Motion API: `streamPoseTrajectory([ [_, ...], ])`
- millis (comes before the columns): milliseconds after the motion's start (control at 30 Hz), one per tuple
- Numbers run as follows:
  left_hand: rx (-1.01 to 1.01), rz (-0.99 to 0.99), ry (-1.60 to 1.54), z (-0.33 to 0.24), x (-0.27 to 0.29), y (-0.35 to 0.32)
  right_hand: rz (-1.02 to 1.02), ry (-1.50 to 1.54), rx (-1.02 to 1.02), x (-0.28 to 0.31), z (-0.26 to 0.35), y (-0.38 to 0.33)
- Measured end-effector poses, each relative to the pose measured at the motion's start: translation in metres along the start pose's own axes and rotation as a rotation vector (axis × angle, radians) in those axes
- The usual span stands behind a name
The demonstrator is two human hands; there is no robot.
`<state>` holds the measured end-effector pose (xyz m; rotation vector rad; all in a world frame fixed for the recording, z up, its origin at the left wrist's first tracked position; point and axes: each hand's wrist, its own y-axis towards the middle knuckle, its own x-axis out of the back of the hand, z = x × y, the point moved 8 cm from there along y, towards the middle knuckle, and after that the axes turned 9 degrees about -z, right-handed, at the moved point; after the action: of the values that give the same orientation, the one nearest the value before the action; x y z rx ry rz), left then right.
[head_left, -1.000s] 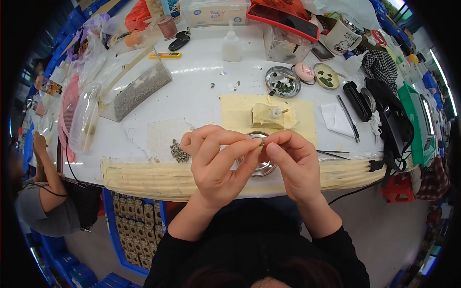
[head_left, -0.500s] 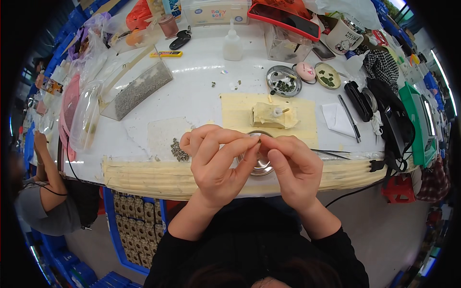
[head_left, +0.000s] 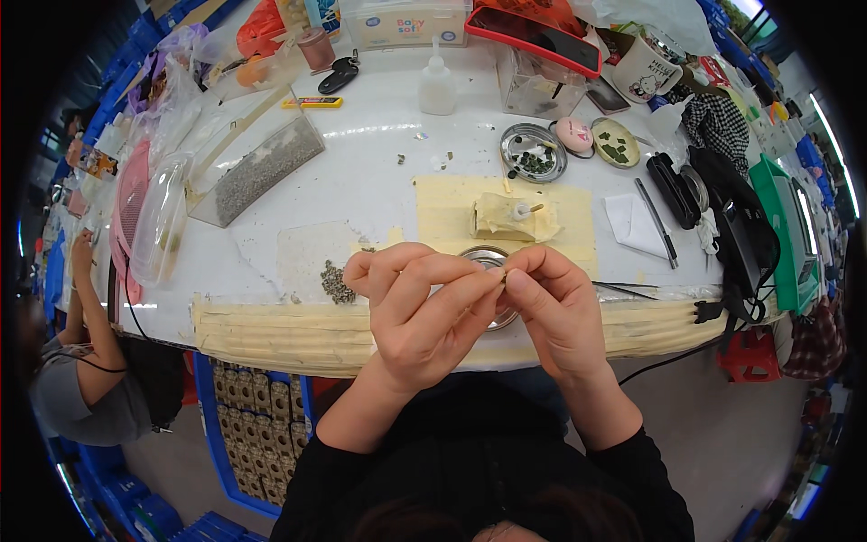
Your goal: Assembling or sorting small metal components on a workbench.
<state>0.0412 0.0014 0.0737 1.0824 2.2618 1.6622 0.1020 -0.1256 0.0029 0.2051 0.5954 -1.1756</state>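
Observation:
My left hand (head_left: 417,307) and my right hand (head_left: 557,303) meet fingertip to fingertip above the table's near edge, pinching one tiny part between them; the part itself is too small to make out. Just behind the fingers a round metal dish (head_left: 488,260) is partly hidden by my hands. A small heap of dark little parts (head_left: 337,283) lies left of my left hand. Beyond the dish a yellowish block with a small white piece stuck in it (head_left: 508,218) rests on a pale yellow mat (head_left: 569,212).
A padded beige strip (head_left: 271,330) lines the white table's front edge. Further back stand a metal dish of green bits (head_left: 533,154), a white squeeze bottle (head_left: 437,83), a clear tray of grey parts (head_left: 266,168) and black items (head_left: 722,217) at right. Another person (head_left: 86,361) sits at left.
My fingertips have shifted slightly as they work the tiny part; both hands stay together over the round dish.

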Motion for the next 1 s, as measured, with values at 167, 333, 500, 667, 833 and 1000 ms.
streamPoseTrajectory([
  [167,0.021,-0.01,0.014,0.005,-0.005,-0.005,-0.104,-0.454,0.542,-0.011,0.035,-0.011],
  [333,0.07,-0.009,0.028,0.012,-0.006,-0.006,-0.113,-0.958,1.118,-0.038,0.052,-0.031],
  [500,0.163,0.021,-0.035,0.021,-0.009,-0.005,-0.051,-1.186,1.36,-0.044,0.051,-0.036],
  [667,0.174,0.028,-0.051,0.02,-0.009,-0.002,-0.088,-1.199,1.374,-0.042,0.053,-0.034],
  [833,0.161,-0.01,-0.086,0.021,-0.005,-0.004,-0.03,-1.016,0.966,-0.029,0.052,-0.023],
  [1000,0.011,-0.034,-0.023,0.004,0.001,-0.001,-0.002,-0.15,0.113,-0.002,0.009,-0.006],
])
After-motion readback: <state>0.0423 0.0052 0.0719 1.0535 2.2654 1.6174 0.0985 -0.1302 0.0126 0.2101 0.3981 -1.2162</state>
